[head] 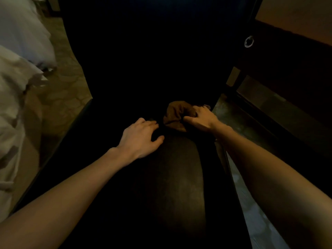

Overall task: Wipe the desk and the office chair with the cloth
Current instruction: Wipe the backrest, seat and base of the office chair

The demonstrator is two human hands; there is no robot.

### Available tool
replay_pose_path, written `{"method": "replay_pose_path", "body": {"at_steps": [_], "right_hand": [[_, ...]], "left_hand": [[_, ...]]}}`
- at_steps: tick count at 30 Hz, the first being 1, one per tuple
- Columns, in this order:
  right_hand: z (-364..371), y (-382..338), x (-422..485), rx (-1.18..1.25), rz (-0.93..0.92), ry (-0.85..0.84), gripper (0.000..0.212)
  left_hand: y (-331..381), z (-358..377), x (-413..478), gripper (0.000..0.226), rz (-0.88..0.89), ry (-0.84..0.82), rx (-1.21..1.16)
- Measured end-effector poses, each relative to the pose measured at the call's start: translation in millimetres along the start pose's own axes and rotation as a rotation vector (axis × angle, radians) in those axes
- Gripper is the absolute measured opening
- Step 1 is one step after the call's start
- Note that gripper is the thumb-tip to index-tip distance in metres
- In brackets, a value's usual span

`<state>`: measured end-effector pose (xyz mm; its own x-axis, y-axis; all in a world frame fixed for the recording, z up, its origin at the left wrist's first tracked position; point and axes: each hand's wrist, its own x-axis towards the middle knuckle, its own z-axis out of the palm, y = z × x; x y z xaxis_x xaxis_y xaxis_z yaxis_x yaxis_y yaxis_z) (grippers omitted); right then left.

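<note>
Rumpled white cloth bedding fills the far left and hangs in folds along the left edge toward the near side. Just right of it lies beige carpet with a faint scale-like pattern. At the near right runs a pale, mottled strip of floor.

The brown cloth lies crumpled on the seat of the black office chair. The dark desk stands just beside the chair.
</note>
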<state>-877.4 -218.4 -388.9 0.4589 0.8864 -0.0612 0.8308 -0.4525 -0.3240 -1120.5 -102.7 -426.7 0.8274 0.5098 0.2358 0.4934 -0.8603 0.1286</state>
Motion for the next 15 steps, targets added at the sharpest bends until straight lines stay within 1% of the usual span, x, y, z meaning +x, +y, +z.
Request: {"method": "replay_pose_path", "body": {"at_steps": [4, 7, 8, 11, 13, 15], "right_hand": [[-4, -25, -41, 0.069, -0.030, 0.057, 0.089], [0, -47, -98, 0.053, -0.111, 0.041, 0.093], [3, -52, -120, 0.056, -0.133, 0.024, 0.093], [10, -63, -183, 0.054, -0.187, -0.002, 0.087], [17, -70, -218, 0.053, -0.236, 0.000, 0.076], [23, -75, -243, 0.069, -0.291, -0.014, 0.064]], "left_hand": [[4, -4, -5, 0.066, 0.001, -0.053, 0.035], [15, -9, -16, 0.076, 0.003, -0.141, 0.038], [16, -9, -19, 0.074, 0.005, -0.150, 0.036], [15, -20, -21, 0.053, 0.023, -0.141, -0.057], [16, -33, -22, 0.050, 0.007, -0.174, -0.165], [19, -45, -27, 0.049, -0.013, -0.169, -0.218]]}}
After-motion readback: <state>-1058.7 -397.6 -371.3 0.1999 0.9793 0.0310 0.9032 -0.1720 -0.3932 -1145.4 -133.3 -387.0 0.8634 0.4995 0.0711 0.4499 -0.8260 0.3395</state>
